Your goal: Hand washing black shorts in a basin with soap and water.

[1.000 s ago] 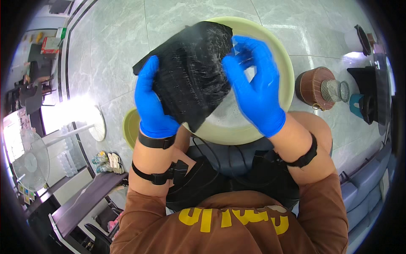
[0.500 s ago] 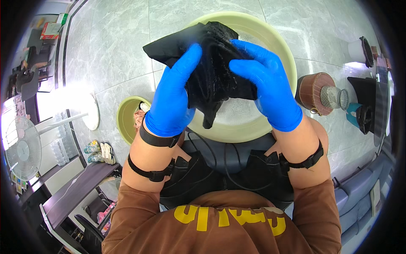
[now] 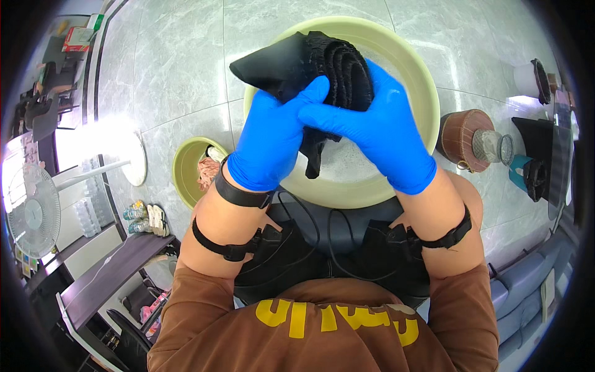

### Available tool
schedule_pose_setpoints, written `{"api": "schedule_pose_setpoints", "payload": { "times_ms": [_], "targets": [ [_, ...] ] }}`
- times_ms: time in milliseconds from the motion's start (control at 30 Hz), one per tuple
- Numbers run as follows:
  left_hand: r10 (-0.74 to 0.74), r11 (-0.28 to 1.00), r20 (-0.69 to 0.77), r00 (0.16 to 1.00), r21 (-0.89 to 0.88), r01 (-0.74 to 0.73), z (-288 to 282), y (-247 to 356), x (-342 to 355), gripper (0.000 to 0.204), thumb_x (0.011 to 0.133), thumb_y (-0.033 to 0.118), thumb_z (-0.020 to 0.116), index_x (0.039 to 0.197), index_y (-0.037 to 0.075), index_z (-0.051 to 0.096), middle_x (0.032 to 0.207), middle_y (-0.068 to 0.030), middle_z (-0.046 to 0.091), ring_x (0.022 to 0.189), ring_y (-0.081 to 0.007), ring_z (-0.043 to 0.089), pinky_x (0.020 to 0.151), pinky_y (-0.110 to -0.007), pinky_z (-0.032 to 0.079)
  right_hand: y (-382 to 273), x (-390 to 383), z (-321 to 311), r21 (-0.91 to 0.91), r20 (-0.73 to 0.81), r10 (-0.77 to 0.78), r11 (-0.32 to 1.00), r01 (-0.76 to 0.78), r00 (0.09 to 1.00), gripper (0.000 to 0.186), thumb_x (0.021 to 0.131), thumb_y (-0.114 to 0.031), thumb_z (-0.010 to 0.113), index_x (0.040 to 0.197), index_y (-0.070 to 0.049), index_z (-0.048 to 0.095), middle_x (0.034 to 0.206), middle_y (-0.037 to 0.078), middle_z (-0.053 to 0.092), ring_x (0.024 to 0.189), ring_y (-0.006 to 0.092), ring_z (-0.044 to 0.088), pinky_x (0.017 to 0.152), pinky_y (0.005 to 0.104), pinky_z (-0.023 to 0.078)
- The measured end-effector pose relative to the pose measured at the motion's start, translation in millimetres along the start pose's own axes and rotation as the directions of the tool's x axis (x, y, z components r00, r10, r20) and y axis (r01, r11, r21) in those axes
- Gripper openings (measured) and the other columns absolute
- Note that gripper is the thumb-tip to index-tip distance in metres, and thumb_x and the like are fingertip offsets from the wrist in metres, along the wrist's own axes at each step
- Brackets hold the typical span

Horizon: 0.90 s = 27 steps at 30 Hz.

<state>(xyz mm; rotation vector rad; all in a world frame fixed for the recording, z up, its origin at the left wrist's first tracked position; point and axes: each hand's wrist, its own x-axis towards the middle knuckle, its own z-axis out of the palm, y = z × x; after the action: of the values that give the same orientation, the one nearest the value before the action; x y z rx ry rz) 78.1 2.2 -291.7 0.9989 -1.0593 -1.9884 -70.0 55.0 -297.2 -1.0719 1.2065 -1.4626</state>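
A wet black cloth (image 3: 338,68), bunched into folds, is held up over a large pale green basin (image 3: 427,93). Sudsy water (image 3: 347,170) shows in the basin below it. My left hand (image 3: 268,139), in a blue rubber glove, grips the cloth's near left side with the thumb on top. From the right, my right hand (image 3: 390,133), gloved the same way, wraps round the folded part, its thumb reaching across to my left thumb. One flat corner of the cloth sticks out to the left and a narrow end hangs down. The fingers beneath the cloth are hidden.
A smaller green basin (image 3: 180,167) with pinkish and white cloth stands at the left. Beyond it are a white standing fan (image 3: 34,214), a pair of shoes (image 3: 158,220) and a dark table (image 3: 111,273). A brown round stool (image 3: 462,139) sits right of the large basin.
My hands have come closer together, the right moving left until the thumbs nearly meet. The cloth, spread wider before, is now gathered into stacked folds.
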Motion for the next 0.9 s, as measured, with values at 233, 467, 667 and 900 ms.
{"api": "schedule_pose_setpoints", "payload": {
  "times_ms": [233, 467, 667, 900],
  "targets": [
    [-0.155, 0.880, 0.082, 0.985, -0.442, 0.175, -23.7, 9.8, 0.6, 0.041, 0.104, 0.026, 0.055, 0.139, 0.004, 0.049, 0.127, -0.0121, 0.064, 0.113, -0.0231, 0.065, 0.097, -0.039, 0.055, -14.8, 9.2, -36.9, 0.205, 0.148, 0.324, 0.914, -0.350, 0.934, 0.046, 0.086, -0.012, 0.076, 0.127, 0.005, 0.063, 0.111, 0.009, 0.070, 0.101, 0.0152, 0.066, 0.090, 0.0307, 0.055],
    [-0.139, 0.902, -0.012, 0.990, -0.413, 0.122, -21.4, 16.1, -0.3, 0.047, 0.106, 0.031, 0.048, 0.145, 0.004, 0.049, 0.138, -0.0169, 0.059, 0.125, -0.0326, 0.060, 0.109, -0.048, 0.048, -9.9, 15.3, -47.2, 0.456, 0.171, 0.363, 0.795, -0.400, 0.916, 0.038, 0.094, -0.013, 0.063, 0.129, 0.004, 0.061, 0.118, 0.012, 0.068, 0.105, 0.0216, 0.068, 0.094, 0.0345, 0.056],
    [-0.083, 0.892, 0.007, 0.997, -0.445, 0.077, -46.7, 28.6, 5.9, 0.044, 0.104, 0.031, 0.051, 0.138, 0.004, 0.055, 0.133, -0.0148, 0.063, 0.121, -0.0293, 0.062, 0.105, -0.044, 0.050, -4.4, 24.9, -110.6, 0.885, 0.203, 0.214, 0.379, -0.272, 0.956, 0.039, 0.099, -0.021, 0.051, 0.128, 0.004, 0.060, 0.127, 0.022, 0.065, 0.113, 0.0351, 0.065, 0.101, 0.0497, 0.051],
    [-0.127, 0.909, -0.101, 0.987, -0.409, 0.075, -79.0, 35.2, 14.9, 0.043, 0.103, 0.031, 0.053, 0.136, 0.003, 0.055, 0.131, -0.0154, 0.064, 0.119, -0.0306, 0.063, 0.103, -0.045, 0.052, -11.1, 17.7, -193.2, 0.875, 0.000, -0.196, 0.474, 0.095, 0.981, 0.074, 0.095, -0.054, 0.057, 0.147, -0.003, 0.046, 0.151, 0.021, 0.046, 0.138, 0.0412, 0.045, 0.118, 0.0585, 0.033]
  ]
}}
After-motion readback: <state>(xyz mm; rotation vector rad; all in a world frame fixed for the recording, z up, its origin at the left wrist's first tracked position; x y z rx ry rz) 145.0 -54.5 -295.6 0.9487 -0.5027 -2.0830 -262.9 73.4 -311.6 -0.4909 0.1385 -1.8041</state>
